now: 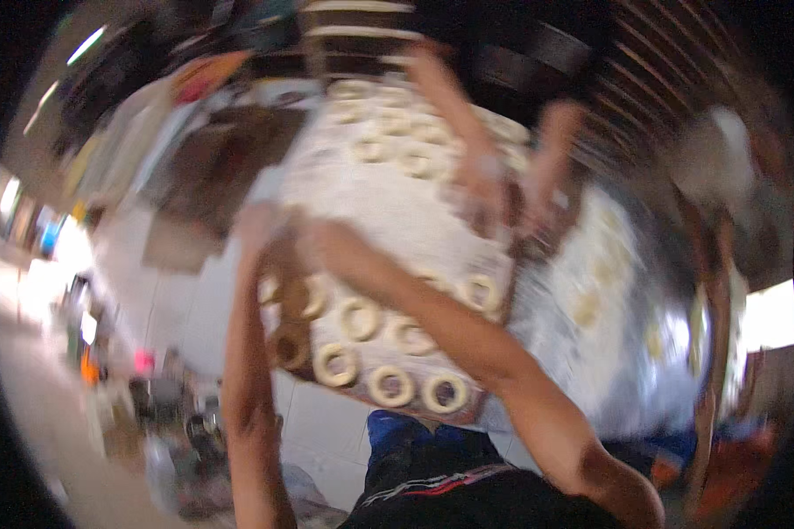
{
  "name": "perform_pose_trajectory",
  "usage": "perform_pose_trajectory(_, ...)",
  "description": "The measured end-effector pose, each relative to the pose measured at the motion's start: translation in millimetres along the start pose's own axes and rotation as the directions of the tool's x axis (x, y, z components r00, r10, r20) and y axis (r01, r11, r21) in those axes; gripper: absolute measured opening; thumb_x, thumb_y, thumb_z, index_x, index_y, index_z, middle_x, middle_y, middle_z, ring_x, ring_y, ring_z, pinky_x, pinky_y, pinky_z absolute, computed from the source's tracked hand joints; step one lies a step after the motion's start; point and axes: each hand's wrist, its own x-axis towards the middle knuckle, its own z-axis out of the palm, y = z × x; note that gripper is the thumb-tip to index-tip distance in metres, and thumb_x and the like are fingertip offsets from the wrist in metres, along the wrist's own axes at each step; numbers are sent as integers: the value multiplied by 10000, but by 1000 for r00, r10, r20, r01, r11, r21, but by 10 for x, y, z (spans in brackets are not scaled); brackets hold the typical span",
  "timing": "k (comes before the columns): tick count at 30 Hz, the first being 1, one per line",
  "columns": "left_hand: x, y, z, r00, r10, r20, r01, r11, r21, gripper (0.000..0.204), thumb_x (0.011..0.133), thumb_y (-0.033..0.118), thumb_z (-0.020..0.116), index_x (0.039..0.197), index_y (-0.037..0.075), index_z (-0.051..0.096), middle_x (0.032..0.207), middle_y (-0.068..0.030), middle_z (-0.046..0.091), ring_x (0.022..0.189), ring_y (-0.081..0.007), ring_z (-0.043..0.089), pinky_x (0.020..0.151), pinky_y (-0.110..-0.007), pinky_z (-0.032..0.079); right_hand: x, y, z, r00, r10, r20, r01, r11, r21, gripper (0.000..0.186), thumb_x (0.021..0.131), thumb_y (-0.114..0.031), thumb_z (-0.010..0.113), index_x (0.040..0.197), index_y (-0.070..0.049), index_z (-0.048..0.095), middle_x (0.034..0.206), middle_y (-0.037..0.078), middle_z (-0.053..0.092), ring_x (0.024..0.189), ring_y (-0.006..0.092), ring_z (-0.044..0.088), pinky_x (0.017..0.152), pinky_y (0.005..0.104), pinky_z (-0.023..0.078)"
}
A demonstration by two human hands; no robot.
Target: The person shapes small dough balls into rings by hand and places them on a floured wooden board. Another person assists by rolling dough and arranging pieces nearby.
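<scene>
A floured board [370, 212] lies in front of me with pale dough rings on it. Several rings, such as one dough ring [392, 386], are spread over its near end, and more sit at the far end. My left hand [261, 226] and my right hand [313, 236] are close together at the board's left edge. Motion smears the fingers of both, so I cannot tell whether they hold anything. Below them, a shaded dough ring [291, 346] lies near the left edge, partly in the shadow of my arms.
Across the board, another person's hands [485, 198] work at its right edge. To the right stands a shiny metal tabletop [547, 344] dusted with flour, with several flat dough pieces [587, 307] on it. White tiles [313, 423] show below the board. Blurred brown sheets [207, 167] lie at left.
</scene>
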Motion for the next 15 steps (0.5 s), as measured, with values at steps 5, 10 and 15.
perform_pose_trajectory(5, -385, 1038, -240, 969, -13, -248, -197, 570, -798, 228, 819, 124, 705, 1013, 56, 608, 795, -70, 660, 719, -181, 628, 646, -306, 482, -1832, 159, -238, 821, 112, -559, 18, 975, 221, 534, 783, -288, 719, 1173, 1, 496, 1020, 244, 639, 983, 332, 641, 857, 403, 491)
perform_pose_trajectory(10, -1873, 3537, -123, 763, 637, 115, -163, 361, -918, 357, 740, 176, 742, 1051, 20, 665, 890, -103, 700, 793, -174, 655, 729, -322, 519, -4247, 645, -845, 468, 491, -735, -481, 839, 255, 538, 776, -246, 759, 1200, -58, 486, 1014, 176, 622, 960, 291, 631, 859, 387, 483)
perform_pose_trajectory(15, -2644, 4841, 73, 733, 672, -102, -611, 585, -533, 311, 774, 339, 657, 894, 52, 655, 815, -140, 685, 761, -351, 648, 708, -446, 495, -4986, 737, -1162, 294, 373, -880, -880, 464, -98, 429, 824, -148, 678, 1185, -100, 450, 779, 105, 619, 802, 263, 645, 749, 414, 488)
